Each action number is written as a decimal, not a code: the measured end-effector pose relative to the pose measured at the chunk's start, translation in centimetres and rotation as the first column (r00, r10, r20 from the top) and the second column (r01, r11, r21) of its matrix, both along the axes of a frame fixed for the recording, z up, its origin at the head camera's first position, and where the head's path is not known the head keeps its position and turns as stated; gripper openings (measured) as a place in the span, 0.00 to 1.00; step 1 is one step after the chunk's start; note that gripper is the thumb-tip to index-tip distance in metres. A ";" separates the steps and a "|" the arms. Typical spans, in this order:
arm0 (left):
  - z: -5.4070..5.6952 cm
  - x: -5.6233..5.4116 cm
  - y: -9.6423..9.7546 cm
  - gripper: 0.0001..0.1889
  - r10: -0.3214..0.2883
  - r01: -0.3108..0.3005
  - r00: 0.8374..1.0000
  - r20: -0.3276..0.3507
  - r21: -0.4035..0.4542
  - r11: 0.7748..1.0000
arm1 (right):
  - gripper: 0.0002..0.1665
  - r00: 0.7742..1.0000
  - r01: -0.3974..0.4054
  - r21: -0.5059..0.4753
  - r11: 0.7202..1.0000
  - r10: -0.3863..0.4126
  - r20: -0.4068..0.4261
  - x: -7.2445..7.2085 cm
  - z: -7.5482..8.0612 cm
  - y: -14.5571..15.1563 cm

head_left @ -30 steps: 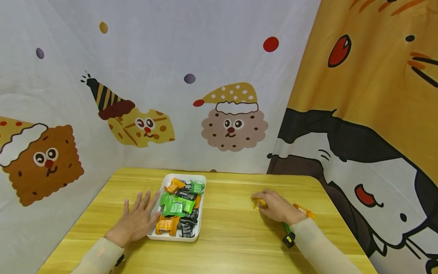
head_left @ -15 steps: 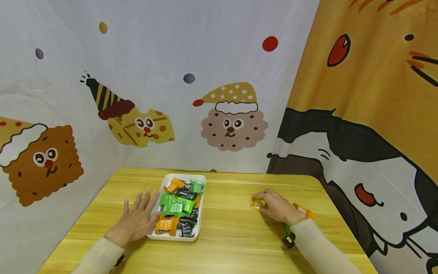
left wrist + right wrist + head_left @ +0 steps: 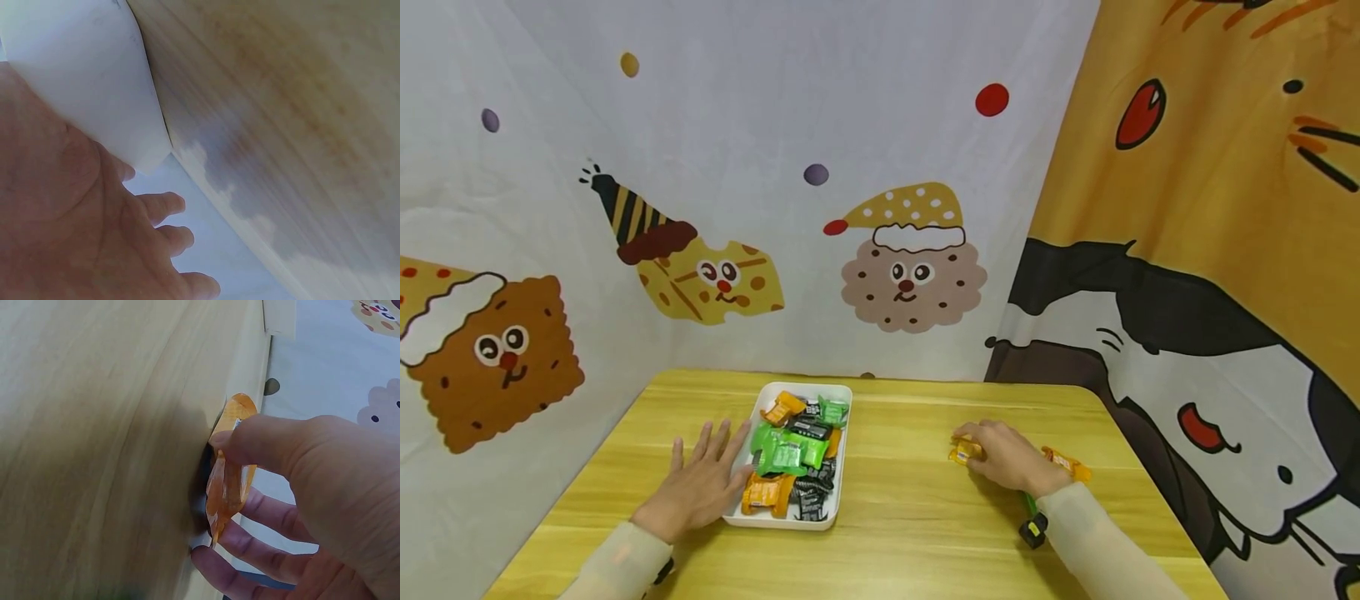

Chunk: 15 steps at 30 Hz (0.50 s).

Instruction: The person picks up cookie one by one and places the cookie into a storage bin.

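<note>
My right hand [image 3: 1009, 457] pinches an orange wrapped snack packet [image 3: 232, 469] between thumb and fingers, low over the right half of the table. In the head view part of that packet shows past the fingertips. My left hand [image 3: 694, 485] lies with fingers spread at the left side of a white tray [image 3: 790, 524], its thumb at the rim. Orange, green and black wrapped packets [image 3: 786, 454] fill the tray. The left wrist view shows the palm beside the tray's white outer wall [image 3: 81, 75].
Another orange packet [image 3: 1066, 463] lies on the table [image 3: 895, 500] behind the right wrist. Bits of green packaging and a black-and-yellow object [image 3: 1033, 529] show by the right sleeve. A printed cloth [image 3: 910, 108] hangs behind the table.
The orange packet in my right hand has shifted and turned slightly, showing a little further left of the fingertips. My left hand and the tray stay put.
</note>
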<state>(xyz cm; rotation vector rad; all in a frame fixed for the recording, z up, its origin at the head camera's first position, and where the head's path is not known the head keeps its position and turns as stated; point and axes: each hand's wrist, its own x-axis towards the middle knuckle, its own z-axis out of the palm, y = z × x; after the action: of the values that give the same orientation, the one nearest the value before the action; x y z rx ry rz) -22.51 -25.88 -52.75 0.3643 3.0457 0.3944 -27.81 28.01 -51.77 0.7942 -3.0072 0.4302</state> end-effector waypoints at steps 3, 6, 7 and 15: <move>0.0 -0.1 0.0 0.41 -0.004 0.004 1.000 -0.005 0.003 1.000 | 0.30 1.000 0.008 -0.002 1.000 -0.008 -0.007 0.0 0.0 -0.1; -0.1 -0.1 0.0 0.41 -0.006 0.006 1.000 -0.018 0.001 1.000 | 0.31 1.000 0.007 -0.004 1.000 -0.007 0.003 0.0 0.1 -0.3; -0.1 -0.1 0.0 0.40 -0.006 0.006 1.000 -0.021 0.002 1.000 | 0.31 1.000 0.005 -0.005 1.000 -0.005 0.008 0.0 0.1 -0.3; 0.0 0.1 0.0 0.40 -0.006 0.006 1.000 -0.021 0.006 1.000 | 0.32 0.999 0.013 -0.009 1.000 -0.013 0.036 0.1 0.2 -0.8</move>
<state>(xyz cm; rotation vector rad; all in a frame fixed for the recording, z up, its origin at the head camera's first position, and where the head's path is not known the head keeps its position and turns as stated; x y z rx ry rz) -22.36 -25.89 -52.77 0.3800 3.0638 0.4020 -27.74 27.24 -51.56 0.7743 -3.0390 0.4621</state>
